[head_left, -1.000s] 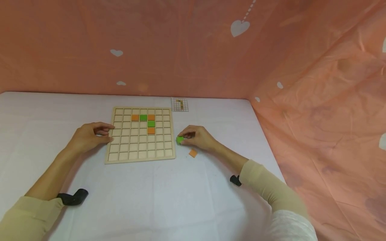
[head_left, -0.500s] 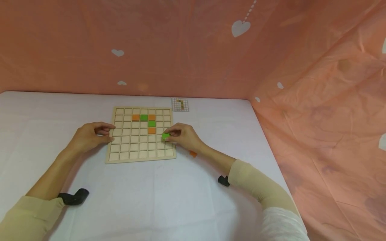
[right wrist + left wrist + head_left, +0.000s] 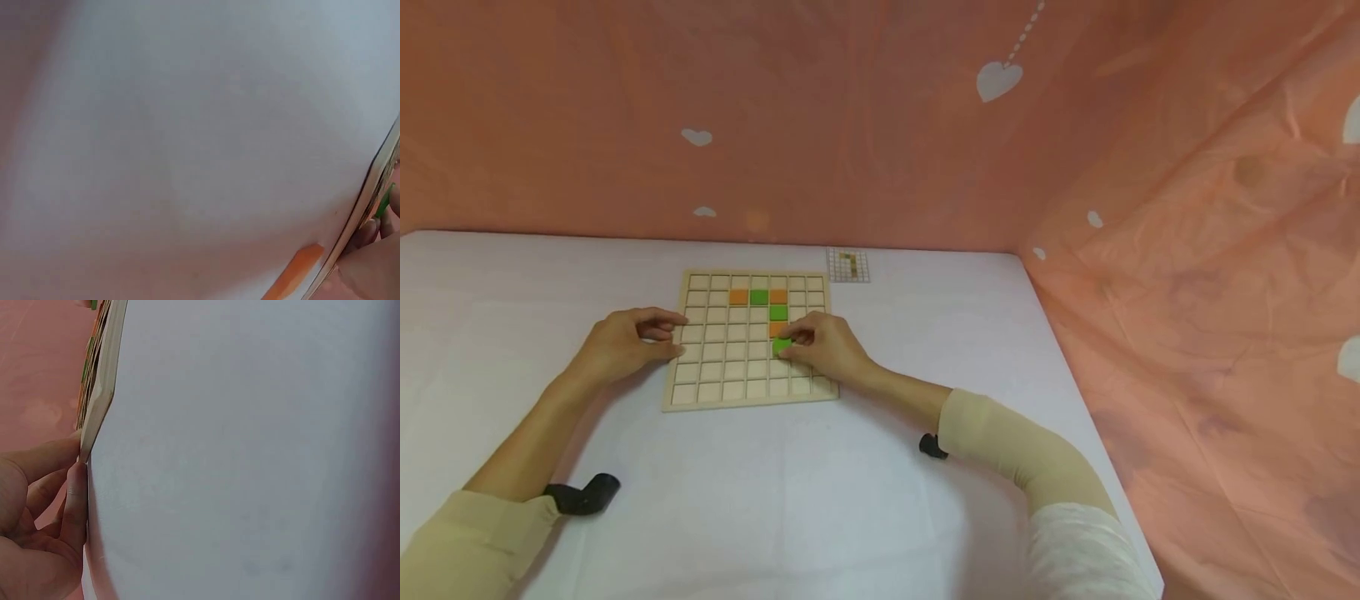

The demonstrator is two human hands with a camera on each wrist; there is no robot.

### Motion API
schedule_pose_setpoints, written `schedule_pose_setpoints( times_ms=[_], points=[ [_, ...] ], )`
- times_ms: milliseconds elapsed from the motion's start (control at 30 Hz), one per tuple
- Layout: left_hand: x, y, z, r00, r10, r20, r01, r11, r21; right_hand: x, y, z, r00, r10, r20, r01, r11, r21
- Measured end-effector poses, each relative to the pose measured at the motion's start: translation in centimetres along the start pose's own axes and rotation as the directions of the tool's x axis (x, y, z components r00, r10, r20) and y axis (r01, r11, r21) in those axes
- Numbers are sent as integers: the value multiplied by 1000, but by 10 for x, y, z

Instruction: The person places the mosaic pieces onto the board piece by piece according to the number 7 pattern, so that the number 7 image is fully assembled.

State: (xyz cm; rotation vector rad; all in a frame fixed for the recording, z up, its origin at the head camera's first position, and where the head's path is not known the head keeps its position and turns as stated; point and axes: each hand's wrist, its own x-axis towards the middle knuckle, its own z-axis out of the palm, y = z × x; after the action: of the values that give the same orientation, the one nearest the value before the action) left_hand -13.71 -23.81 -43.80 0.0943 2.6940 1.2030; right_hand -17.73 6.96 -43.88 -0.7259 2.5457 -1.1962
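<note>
A wooden grid board lies on the table with orange and green square tiles in its cells. My left hand touches its left rim; in the left wrist view, its fingertips meet the board's edge. Over the board, my right hand pinches a green tile between thumb and fingers, just below an orange tile in the column. The held tile looks slightly tilted, and whether it touches the cell cannot be told. A loose orange tile lies beside the board in the right wrist view.
A small pattern card with a printed grid lies behind the board's back right corner. White cloth covers the table. An orange curtain with white hearts hangs behind and to the right. A black wrist mount shows at the left sleeve.
My right hand has carried the green tile leftward from beside the board to over its lower middle cells. The loose orange tile has become hidden in the head view. My left hand has stayed.
</note>
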Motion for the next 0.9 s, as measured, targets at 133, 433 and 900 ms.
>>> schedule_pose_setpoints(
  times_ms=[133,433,900],
  points=[
    [0,1,1,1000,1,5,-1,1000,5,-1,2,4,1000,-18,-15,17,999,-45],
    [0,1,0,1000,-9,3,9,1000,7,2,1,9,996,-85,-41,79,989,-124],
    [0,2,0,1000,14,-11,-14,1000,20,3,3,4,999,-52,-4,51,995,-86]
  ],
)
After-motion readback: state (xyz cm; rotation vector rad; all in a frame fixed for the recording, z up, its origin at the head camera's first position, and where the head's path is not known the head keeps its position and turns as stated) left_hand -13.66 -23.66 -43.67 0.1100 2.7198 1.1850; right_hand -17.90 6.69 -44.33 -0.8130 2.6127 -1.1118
